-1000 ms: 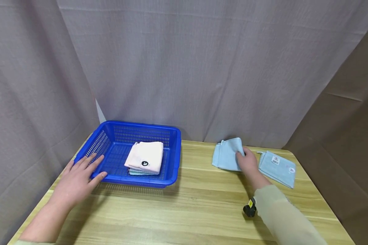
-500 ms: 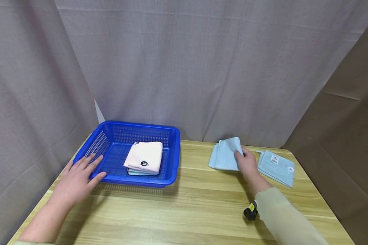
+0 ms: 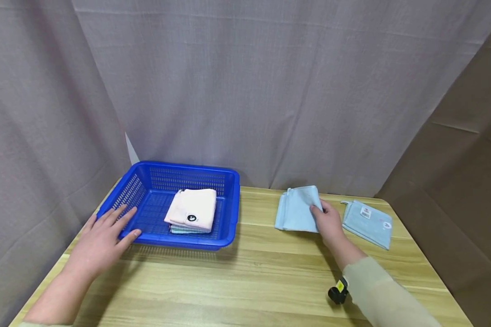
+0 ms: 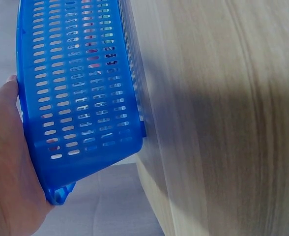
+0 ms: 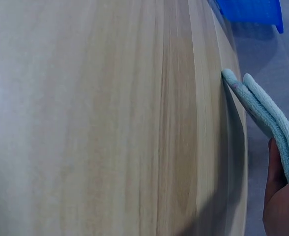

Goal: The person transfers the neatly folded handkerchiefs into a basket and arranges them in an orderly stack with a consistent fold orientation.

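My right hand (image 3: 329,221) pinches the right side of a folded light blue towel (image 3: 298,211), thumb on top. In the right wrist view the towel (image 5: 267,110) slants up from the tabletop in thick layers, its far edge close over the wood. My left hand (image 3: 100,240) rests with spread fingers on the near left corner of a blue plastic basket (image 3: 180,238). Inside the basket a folded pale pink towel (image 3: 194,206) lies on a greenish one (image 3: 186,230). The left wrist view has the hand (image 4: 9,162) against the rim of the slotted basket wall.
A second folded blue towel (image 3: 368,225), with a white label and a round sticker, lies on the wooden table (image 3: 229,286) to the right of my right hand. Grey curtains (image 3: 249,91) hang behind and at the left. A small black camera (image 3: 338,293) sits at my right wrist.
My right hand has drawn the blue towel a little to the left and slightly toward me. The left hand and the basket have stayed in place.
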A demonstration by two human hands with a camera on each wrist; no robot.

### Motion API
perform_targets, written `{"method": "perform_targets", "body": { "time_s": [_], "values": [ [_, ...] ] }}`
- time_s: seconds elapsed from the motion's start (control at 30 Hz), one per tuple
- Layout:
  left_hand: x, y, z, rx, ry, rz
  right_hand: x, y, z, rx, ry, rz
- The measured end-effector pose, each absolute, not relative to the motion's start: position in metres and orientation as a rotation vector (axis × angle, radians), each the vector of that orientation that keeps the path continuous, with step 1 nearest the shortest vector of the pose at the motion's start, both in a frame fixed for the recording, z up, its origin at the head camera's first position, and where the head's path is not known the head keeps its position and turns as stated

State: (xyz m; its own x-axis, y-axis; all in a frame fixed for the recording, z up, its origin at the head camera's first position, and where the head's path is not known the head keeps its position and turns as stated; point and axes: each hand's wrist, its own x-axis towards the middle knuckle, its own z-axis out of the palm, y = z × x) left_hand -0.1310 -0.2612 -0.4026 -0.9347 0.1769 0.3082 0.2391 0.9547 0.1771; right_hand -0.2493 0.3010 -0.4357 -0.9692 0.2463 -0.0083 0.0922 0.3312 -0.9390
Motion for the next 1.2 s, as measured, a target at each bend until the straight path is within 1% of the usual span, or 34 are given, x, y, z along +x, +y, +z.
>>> {"method": "perform_targets", "body": {
  "time_s": [1.2],
  "values": [
    [-0.130, -0.261, -0.402, -0.311, -2.809, -0.303, -0.221, 0.290, -0.427, -0.331, -2.391, 1.823]
  ]
}}
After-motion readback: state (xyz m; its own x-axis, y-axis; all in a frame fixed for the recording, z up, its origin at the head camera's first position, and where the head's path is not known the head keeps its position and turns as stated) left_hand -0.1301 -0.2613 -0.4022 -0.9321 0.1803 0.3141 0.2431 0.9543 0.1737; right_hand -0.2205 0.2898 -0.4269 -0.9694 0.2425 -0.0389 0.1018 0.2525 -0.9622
